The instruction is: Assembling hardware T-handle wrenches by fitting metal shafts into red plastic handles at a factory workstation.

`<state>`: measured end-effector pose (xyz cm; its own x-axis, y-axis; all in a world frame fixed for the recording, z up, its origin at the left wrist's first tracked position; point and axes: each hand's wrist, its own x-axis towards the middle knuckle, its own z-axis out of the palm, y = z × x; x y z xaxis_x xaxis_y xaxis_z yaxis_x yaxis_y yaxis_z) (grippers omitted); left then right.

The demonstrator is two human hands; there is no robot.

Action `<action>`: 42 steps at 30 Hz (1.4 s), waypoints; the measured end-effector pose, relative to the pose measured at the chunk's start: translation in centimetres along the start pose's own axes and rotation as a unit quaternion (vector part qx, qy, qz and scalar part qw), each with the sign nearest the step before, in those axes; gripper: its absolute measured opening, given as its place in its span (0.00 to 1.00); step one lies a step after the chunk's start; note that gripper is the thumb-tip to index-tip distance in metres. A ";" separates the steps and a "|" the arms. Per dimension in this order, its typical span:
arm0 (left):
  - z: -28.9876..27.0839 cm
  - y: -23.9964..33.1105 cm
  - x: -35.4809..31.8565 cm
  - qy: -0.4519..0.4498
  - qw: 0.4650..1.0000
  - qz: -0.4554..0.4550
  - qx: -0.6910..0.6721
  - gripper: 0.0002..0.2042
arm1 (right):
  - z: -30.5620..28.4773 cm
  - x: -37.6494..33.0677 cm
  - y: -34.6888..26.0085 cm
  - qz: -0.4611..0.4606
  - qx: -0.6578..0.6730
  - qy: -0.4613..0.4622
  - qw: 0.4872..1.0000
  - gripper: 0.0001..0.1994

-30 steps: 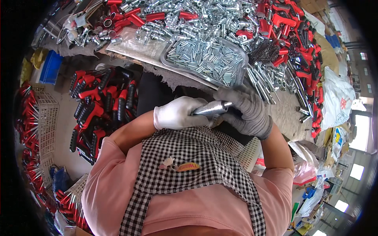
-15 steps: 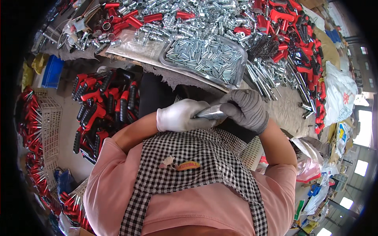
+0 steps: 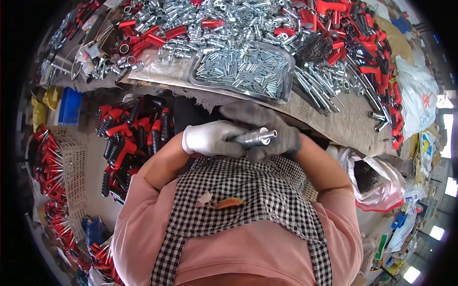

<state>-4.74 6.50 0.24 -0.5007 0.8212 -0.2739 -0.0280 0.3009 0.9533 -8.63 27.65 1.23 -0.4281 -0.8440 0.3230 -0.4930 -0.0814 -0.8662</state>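
Observation:
My left hand (image 3: pixel 212 138), in a white glove, is closed around a shiny metal cylinder (image 3: pixel 252 138) in front of my apron. The cylinder's end, with a narrower stepped tip, points right. My right hand (image 3: pixel 281 131), in a grey glove and slightly blurred, is open around that end, its fingers stretched out beyond it and its thumb on the near side. Whether the right palm touches the cylinder I cannot tell. Just beyond my hands, a metal tray (image 3: pixel 289 78) of small silvery pins (image 3: pixel 238 71) rests at the bench's near edge.
Silvery fittings (image 3: pixel 229 21) heap up behind the tray. Long metal rods (image 3: pixel 315 90) and red-and-black tool bodies (image 3: pixel 369 71) lie to the right. More red-and-black tools (image 3: pixel 126 138) are piled at lower left, beside plastic crates (image 3: pixel 74 167). An open white bag (image 3: pixel 386 188) stands at right.
My right hand has opened from its grip on the cylinder's end, its fingers now extended leftward. The stepped tip now shows. My left hand keeps hold. The whole view has shifted slightly.

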 end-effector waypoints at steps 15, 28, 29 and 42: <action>4.9 -2.7 1.0 0.402 0.844 0.131 0.330 0.21 | 5.8 0.9 -1.4 0.216 0.167 0.288 0.918 0.20; -0.8 -5.4 8.6 0.377 0.774 0.505 0.059 0.26 | 0.6 4.2 0.5 -0.101 0.126 -0.123 0.979 0.19; -0.3 -5.8 9.1 0.388 0.733 0.559 0.010 0.24 | 1.2 4.6 0.3 -0.129 0.092 -0.148 0.976 0.18; 2.3 -2.8 3.0 0.443 0.846 0.176 0.237 0.13 | 4.1 3.0 0.3 0.146 0.096 0.248 0.953 0.11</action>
<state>-4.21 9.27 -3.55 -0.8636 0.2782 0.4204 0.5038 0.4464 0.7395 -6.94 22.89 0.38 -0.8550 -0.4944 0.1564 -0.1702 -0.0175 -0.9853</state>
